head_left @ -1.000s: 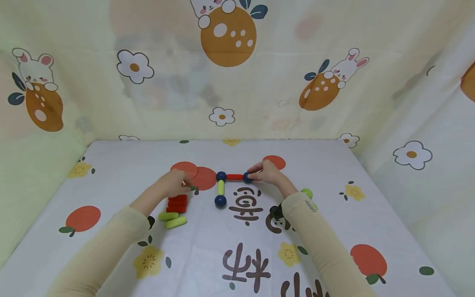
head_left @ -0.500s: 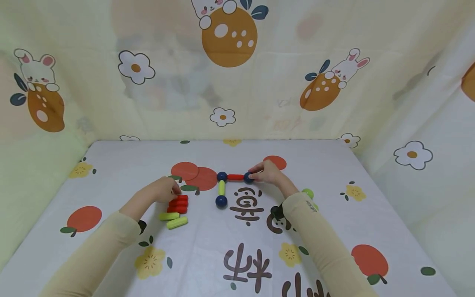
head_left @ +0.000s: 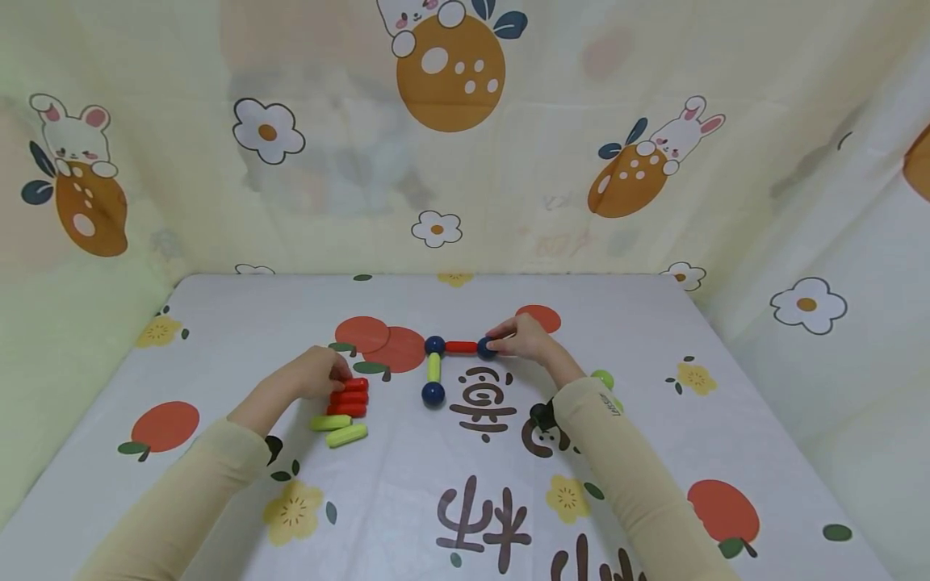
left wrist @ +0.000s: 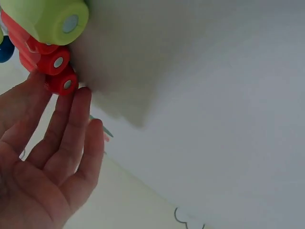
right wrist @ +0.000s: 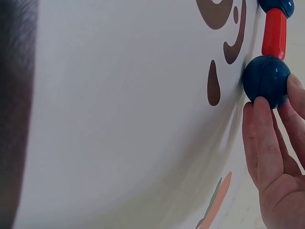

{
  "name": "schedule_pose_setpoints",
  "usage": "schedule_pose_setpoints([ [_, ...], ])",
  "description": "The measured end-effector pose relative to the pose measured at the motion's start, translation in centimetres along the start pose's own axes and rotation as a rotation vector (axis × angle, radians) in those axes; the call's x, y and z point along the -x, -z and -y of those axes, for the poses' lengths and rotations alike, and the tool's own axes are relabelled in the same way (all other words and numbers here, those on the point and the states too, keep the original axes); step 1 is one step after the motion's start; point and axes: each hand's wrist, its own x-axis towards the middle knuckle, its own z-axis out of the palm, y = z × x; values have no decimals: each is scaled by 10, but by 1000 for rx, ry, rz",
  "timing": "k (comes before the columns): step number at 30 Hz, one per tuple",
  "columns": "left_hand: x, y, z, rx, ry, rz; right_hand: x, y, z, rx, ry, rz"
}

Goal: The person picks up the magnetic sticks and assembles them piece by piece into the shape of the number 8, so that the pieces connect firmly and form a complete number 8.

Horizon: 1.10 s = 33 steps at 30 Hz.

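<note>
My left hand (head_left: 308, 374) pinches the farthest red magnetic rod (head_left: 357, 384) of a short row at the left. In the left wrist view, the thumb and fingertips are at the metal-tipped end of that rod (left wrist: 65, 83); the other fingers are fairly straight. My right hand (head_left: 525, 339) holds a dark blue ball (right wrist: 265, 80) between thumb and fingers. That ball joins a red rod (head_left: 461, 347), whose other end meets a second blue ball (head_left: 434, 346). From there a yellow-green rod (head_left: 433, 368) runs toward me to a third blue ball (head_left: 433, 394).
Two loose yellow-green rods (head_left: 347, 436) lie just nearer than the red row. Light green balls (head_left: 602, 378) sit partly hidden behind the right forearm. A printed white cloth (head_left: 407, 484) covers the table, and a patterned curtain (head_left: 327, 194) hangs behind its far edge.
My left hand has moved left and back to the red row, and its fingertips have taken hold of the farthest red rod, which has shifted slightly. The right hand stays on its ball.
</note>
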Motion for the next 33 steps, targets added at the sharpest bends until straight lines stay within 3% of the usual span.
schedule_pose_setpoints([
  [10,0,2,-2,57,-31,-61,0,0,0,27,-8,-4],
  [17,-3,4,-10,90,-94,-109,0,0,0,16,1,-3],
  [27,-14,3,-32,99,-152,-108,1,1,-1,12,-19,-11],
  [33,-22,4,-46,119,-156,-99,0,0,-1,35,-7,-13],
])
